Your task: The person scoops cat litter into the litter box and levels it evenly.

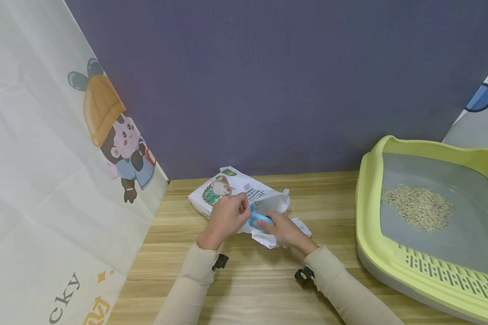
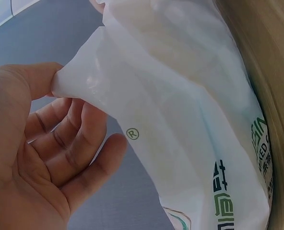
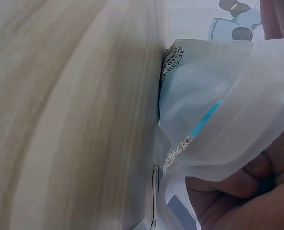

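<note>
A white printed bag (image 1: 237, 183) lies on its side on the wooden table, its torn mouth toward the right. My left hand (image 1: 227, 219) pinches the bag's edge between thumb and forefinger; the left wrist view shows the other fingers (image 2: 75, 143) loosely bent below the plastic. In my right hand (image 1: 285, 229) is the handle of a light-blue scoop (image 1: 261, 218), reaching into the bag mouth. Its blue part (image 3: 205, 120) shows inside the bag in the right wrist view, beside pale pellets (image 3: 178, 152). The bag hides the scoop's far end.
At the right stands a litter box (image 1: 368, 203) with a yellow-green rim and grey base. A heap of pale litter pellets (image 1: 420, 208) lies in it. A dark blue panel (image 1: 260, 90) rises behind the table (image 1: 260, 289), and a white printed sheet (image 1: 36, 158) borders the left.
</note>
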Tool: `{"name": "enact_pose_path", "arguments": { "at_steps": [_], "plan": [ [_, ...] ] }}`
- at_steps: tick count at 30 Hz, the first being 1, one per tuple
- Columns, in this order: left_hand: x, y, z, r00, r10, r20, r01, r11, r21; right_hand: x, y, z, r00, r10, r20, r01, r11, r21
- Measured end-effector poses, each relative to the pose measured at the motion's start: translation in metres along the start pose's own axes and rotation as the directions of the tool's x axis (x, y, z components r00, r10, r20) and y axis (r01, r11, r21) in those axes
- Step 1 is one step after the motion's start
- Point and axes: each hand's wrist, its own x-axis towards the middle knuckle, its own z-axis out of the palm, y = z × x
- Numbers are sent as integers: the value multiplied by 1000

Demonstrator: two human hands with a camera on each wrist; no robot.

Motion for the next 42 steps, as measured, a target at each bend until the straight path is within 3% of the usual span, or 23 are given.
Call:
{"name": "enact_pose_path", "arguments": {
  "at_steps": [11,17,23,31,42],
  "plan": [
    [0,-1,-1,1000,-15,8,16,1000,-4,-2,0,-8,1000,-16,11,16,1000,-24],
    [0,-1,-1,1000,-7,1,7,1000,-20,-5,-1,-21,1000,1,16,-1,999,-42],
    [1,-1,0,1000,-5,-5,5,1000,-4,-8,-1,-34,999,-38,15,39,994,-105],
    [0,0,-2,1000,-6,-4,6,1000,-10,-13,-5,-54,997,-17,69,27,989,-146],
    [0,0,-3,1000,-14,-20,13,1000,-5,-21,-10,-73,994,-53,94,72,973,-219]
  ]
}}
